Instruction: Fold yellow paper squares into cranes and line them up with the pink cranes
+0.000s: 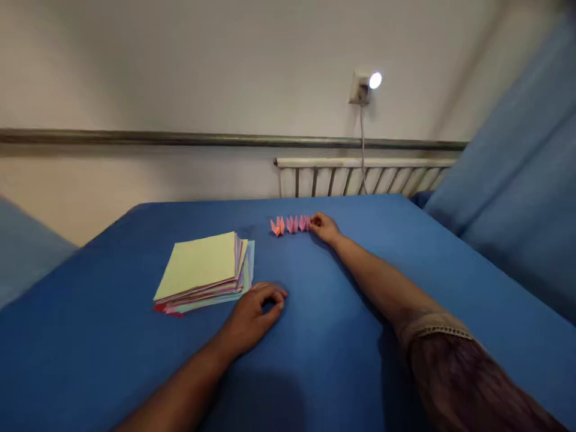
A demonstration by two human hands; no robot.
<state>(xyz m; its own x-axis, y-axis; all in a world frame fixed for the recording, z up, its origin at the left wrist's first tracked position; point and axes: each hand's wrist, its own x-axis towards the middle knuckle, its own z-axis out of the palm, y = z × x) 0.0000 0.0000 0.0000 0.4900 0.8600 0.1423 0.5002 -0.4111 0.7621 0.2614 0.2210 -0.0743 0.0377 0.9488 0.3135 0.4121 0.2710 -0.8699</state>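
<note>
The blue cloth (324,348) looks soft, matt and smooth. The stack of sheets (202,267) is thin, dull paper. The pink folded pieces (291,224) are paper too. The wall rail (180,138) looks like shiny metal. The sleeve (454,372) is cloth with a lacy edge.

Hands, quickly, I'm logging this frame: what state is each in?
Left hand: loosely curled beside the paper stack, empty.
Right hand: fingers touch the row of pink folded pieces; grip unclear.

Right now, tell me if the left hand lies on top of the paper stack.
No: the left hand lies on the blue surface beside the paper stack, not on it.
</note>
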